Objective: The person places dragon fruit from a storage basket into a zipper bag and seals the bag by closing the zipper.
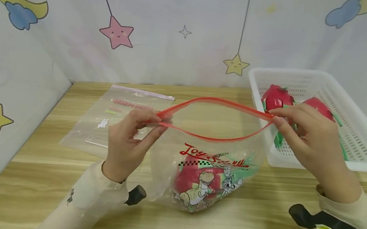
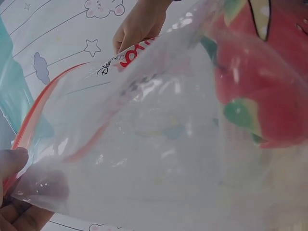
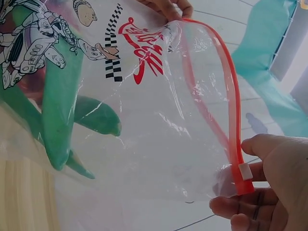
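A clear zip bag (image 1: 163,176) with a red zipper edge and a printed cartoon front hangs upright over the table, its mouth spread wide. My left hand (image 1: 129,142) pinches the left end of the red edge between thumb and fingers. At the other end, my right hand (image 1: 316,144) pinches the corner beside a small white slider (image 3: 245,171). Inside, at the bottom of the bag, sits a red dragon fruit (image 1: 184,177) with long green leaves (image 3: 61,115), partly covered by the print. The fingers behind the plastic are partly hidden.
A flat clear zip bag (image 1: 92,119) with a pale purple zipper lies on the wooden table (image 1: 38,166) at left. To the right, a white perforated basket (image 1: 364,139) holds more dragon fruits (image 1: 277,98). Patterned cloth walls (image 1: 163,51) stand behind and at the sides.
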The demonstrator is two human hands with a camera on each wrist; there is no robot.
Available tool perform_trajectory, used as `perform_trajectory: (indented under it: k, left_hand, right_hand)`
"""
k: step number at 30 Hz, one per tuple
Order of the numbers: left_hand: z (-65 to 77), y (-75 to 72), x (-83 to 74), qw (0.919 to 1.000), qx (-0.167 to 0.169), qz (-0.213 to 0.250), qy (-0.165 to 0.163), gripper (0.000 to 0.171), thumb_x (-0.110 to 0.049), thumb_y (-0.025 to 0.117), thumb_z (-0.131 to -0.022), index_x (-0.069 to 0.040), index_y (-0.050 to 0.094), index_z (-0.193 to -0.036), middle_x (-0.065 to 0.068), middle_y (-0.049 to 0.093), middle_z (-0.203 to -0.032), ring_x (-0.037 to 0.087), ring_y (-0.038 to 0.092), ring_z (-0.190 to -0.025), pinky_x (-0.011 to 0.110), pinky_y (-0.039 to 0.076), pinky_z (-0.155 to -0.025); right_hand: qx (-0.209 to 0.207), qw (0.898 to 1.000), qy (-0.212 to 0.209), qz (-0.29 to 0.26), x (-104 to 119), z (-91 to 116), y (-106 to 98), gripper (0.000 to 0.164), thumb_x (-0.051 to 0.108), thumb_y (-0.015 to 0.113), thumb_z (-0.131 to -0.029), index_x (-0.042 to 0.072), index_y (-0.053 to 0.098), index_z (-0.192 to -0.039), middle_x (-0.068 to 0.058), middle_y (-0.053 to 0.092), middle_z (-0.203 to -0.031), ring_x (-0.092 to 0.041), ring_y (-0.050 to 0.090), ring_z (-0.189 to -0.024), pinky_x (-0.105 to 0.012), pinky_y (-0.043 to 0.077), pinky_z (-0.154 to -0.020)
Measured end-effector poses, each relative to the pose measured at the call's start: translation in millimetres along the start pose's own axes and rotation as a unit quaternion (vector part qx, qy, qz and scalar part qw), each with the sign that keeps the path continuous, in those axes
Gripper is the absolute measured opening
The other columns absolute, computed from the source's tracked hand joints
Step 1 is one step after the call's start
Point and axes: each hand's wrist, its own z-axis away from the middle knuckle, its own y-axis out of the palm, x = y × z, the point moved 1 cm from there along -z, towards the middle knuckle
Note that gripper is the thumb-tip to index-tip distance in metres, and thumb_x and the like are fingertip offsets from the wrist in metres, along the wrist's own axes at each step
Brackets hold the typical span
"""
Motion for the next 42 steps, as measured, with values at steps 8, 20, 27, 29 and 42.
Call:
perform_trajectory:
  k: [8,20,27,29,42]
  left_hand:
    - [1.3,2.9,-0.7,0.9997,0.013,-0.002,0.022,0.032,-0.027,0.062,-0.094,0.005,0.061,-0.089,0.019,0.071,-0.083,0.010,0.069,-0.081,0.016,0.055,-0.079]
    - [-0.9,10.3,-0.6,0.9922,0.090,-0.047,0.073,0.027,-0.026,0.062,-0.094,0.000,0.068,-0.089,0.012,0.072,-0.090,0.022,0.068,-0.087,0.024,0.055,-0.084]
    - [1.7,12.0,2.1,0.9927,0.088,-0.035,0.074,0.028,-0.027,0.063,-0.092,0.000,0.066,-0.085,0.014,0.072,-0.091,0.023,0.069,-0.087,0.024,0.055,-0.083]
    - [2.2,12.5,2.9,0.9932,0.083,-0.030,0.076,0.028,-0.027,0.064,-0.092,0.000,0.065,-0.084,0.014,0.072,-0.090,0.023,0.069,-0.086,0.024,0.055,-0.083]
    - [3.6,12.7,2.6,0.9933,0.075,-0.017,0.086,0.027,-0.025,0.064,-0.092,0.000,0.065,-0.085,0.015,0.072,-0.090,0.024,0.070,-0.085,0.024,0.056,-0.084]
  right_hand:
    - [0.023,1.000,-0.006,0.003,-3,-1,-1,0.037,0.040,0.057,-0.096,0.006,0.074,-0.096,-0.001,0.062,-0.071,0.010,0.036,-0.062,-0.011,0.032,-0.054]
    - [0.050,0.998,-0.017,-0.026,9,0,5,0.037,0.040,0.057,-0.095,0.007,0.073,-0.094,0.001,0.064,-0.077,0.007,0.045,-0.067,-0.004,0.043,-0.060]
    - [0.037,0.999,-0.033,-0.010,10,2,7,0.050,0.051,0.048,-0.096,0.008,0.074,-0.094,0.000,0.065,-0.077,-0.002,0.044,-0.061,-0.011,0.038,-0.053]
    - [0.031,0.999,-0.030,-0.008,8,2,6,0.051,0.051,0.049,-0.095,0.007,0.074,-0.095,0.000,0.064,-0.076,-0.002,0.042,-0.061,-0.012,0.035,-0.052]
    - [0.024,0.999,-0.027,0.007,-5,-5,-5,0.043,0.043,0.057,-0.095,0.004,0.073,-0.093,-0.003,0.063,-0.070,0.006,0.036,-0.064,-0.012,0.030,-0.054]
